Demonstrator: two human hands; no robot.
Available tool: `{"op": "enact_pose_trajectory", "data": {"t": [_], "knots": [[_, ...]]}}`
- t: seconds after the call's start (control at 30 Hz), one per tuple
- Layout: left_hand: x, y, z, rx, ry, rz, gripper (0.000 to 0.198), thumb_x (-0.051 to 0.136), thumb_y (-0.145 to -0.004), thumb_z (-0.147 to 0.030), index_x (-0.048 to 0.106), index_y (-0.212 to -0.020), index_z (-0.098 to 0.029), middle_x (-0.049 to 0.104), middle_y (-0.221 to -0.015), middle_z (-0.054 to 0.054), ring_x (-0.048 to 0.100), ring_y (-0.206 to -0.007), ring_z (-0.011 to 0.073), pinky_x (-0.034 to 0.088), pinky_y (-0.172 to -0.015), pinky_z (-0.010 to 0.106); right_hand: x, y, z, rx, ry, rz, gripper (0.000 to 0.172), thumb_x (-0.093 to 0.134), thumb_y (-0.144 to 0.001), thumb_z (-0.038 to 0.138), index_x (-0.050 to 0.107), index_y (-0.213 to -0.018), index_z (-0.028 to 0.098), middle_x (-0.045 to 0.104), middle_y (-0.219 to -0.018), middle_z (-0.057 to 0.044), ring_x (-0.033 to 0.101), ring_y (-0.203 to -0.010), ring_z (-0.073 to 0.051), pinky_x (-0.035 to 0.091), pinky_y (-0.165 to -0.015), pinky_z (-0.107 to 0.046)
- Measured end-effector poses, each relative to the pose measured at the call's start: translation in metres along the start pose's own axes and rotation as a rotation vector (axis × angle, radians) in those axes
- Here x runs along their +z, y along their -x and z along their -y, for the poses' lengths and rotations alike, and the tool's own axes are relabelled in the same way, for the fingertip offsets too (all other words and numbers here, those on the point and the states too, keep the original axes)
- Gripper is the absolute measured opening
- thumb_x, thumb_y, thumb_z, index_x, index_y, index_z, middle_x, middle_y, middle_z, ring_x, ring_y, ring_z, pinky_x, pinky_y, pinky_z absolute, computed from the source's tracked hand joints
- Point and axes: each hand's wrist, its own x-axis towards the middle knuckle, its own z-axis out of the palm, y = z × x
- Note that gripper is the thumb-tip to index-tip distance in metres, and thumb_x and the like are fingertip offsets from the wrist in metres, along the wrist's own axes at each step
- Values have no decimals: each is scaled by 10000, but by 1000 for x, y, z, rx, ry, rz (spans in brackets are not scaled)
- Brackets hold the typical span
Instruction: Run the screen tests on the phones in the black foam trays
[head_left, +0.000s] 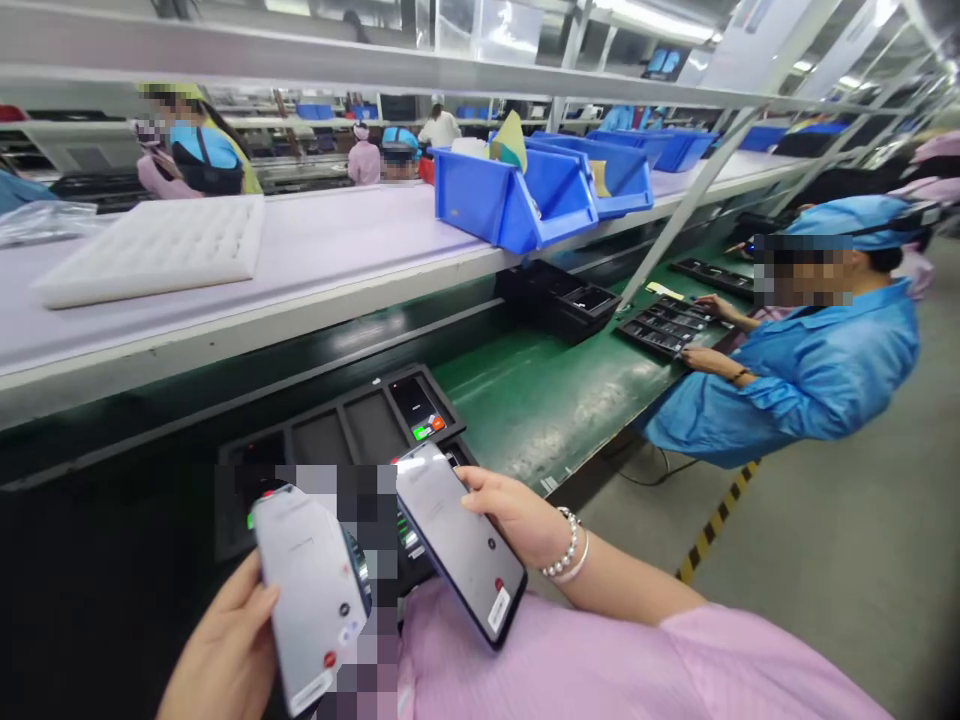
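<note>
A smartphone [306, 585] with a pale lit screen is gripped along its left edge by my left hand [229, 635]. My right hand [510, 510] holds a second smartphone [461, 540] by its upper right edge, thumb on the glass. Both phones are tilted, screens facing me, with a few dark and red round icons low on them. Behind them lies a black compartment tray [367, 425], where a dark phone [415, 402] with green and red marks fills the right compartment. A blurred patch covers the space between the two phones.
A co-worker in blue [787, 370] handles another black tray [667, 325] along the green bench [517, 400]. Blue bins [480, 200] and a white foam tray [161, 245] stand on the shelf above. Stacked black trays [559, 300] sit under the shelf; a slanted post [675, 225] rises nearby.
</note>
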Motion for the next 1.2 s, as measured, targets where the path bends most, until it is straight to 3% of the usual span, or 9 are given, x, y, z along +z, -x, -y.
{"op": "enact_pose_trajectory", "data": {"t": [0.1, 0.17, 0.37, 0.6, 0.77, 0.87, 0.97, 1.1, 1.2], "knots": [[8, -7, 30, 46, -60, 113, 676, 982, -499, -456, 821, -1132, -279, 816, -1159, 69, 754, -1109, 420, 638, -925, 520, -3, 3, -2, -13, 58, -94, 557, 877, -615, 347, 721, -1128, 194, 748, -962, -23, 660, -753, -158, 509, -696, -279], [9, -8, 45, 46, -21, 151, 618, 968, -552, -436, 812, -1109, -218, 804, -1186, 94, 753, -1095, 368, 617, -940, 452, -2, 4, -5, -6, 119, -160, 581, 891, -601, 345, 719, -1140, 216, 755, -1007, -25, 662, -760, -167, 522, -689, -288], [-2, -13, 71, 10, 77, 261, 509, 853, -700, -366, 735, -1173, -221, 748, -1267, 66, 663, -1242, 313, 505, -1072, 420, -11, -3, -10, 72, 235, -186, 500, 823, -698, 466, 753, -1175, 334, 717, -1308, -75, 711, -943, -267, 579, -722, -382], [-10, -2, 68, -27, -64, 508, 1071, 1015, -607, -289, 431, -1505, -280, 653, -1351, 122, 664, -1225, 354, 532, -1035, 506, -17, 4, -19, 270, 120, 23, 792, 805, -724, 432, 573, -1481, 461, 629, -1482, -131, 726, -1135, -384, 572, -829, -531], [-13, 0, 63, -30, -183, 546, 1209, 1019, -604, -272, 303, -1577, -299, 654, -1307, 121, 705, -1121, 335, 574, -975, 515, -13, 1, -23, 243, 146, 36, 977, 860, -654, 378, 473, -1548, 455, 708, -1330, -132, 762, -1009, -371, 582, -829, -547], [-12, -1, 68, -74, -188, 554, 1245, 1013, -630, -303, 241, -1607, -306, 672, -1262, 121, 731, -1022, 313, 603, -909, 507, -10, 1, -22, 245, 168, -18, 966, 900, -617, 342, 524, -1499, 454, 717, -1314, -121, 768, -928, -348, 590, -799, -535], [-11, -2, 76, -57, -108, 557, 1239, 1038, -588, -366, 307, -1586, -315, 661, -1320, 120, 712, -1110, 331, 594, -946, 496, -7, 4, -20, 235, 153, -19, 889, 920, -624, 334, 593, -1441, 458, 734, -1291, -110, 770, -898, -331, 579, -791, -532], [-2, -4, 86, 38, 115, 504, 1176, 1033, -495, -603, 487, -1489, -290, 631, -1421, 117, 634, -1283, 362, 546, -1040, 454, -14, 11, -20, 158, 44, 103, 880, 889, -624, 625, 632, -1440, 418, 751, -1245, -125, 763, -959, -344, 544, -809, -561], [10, -4, 92, 19, 233, 497, 1202, 923, -513, -810, 502, -1511, -290, 652, -1419, 130, 619, -1310, 392, 522, -1068, 487, -36, 25, -21, 170, 202, 2, 1108, 526, -659, 1028, 629, -1465, 275, 720, -1278, -175, 743, -1058, -335, 551, -816, -563]]}}
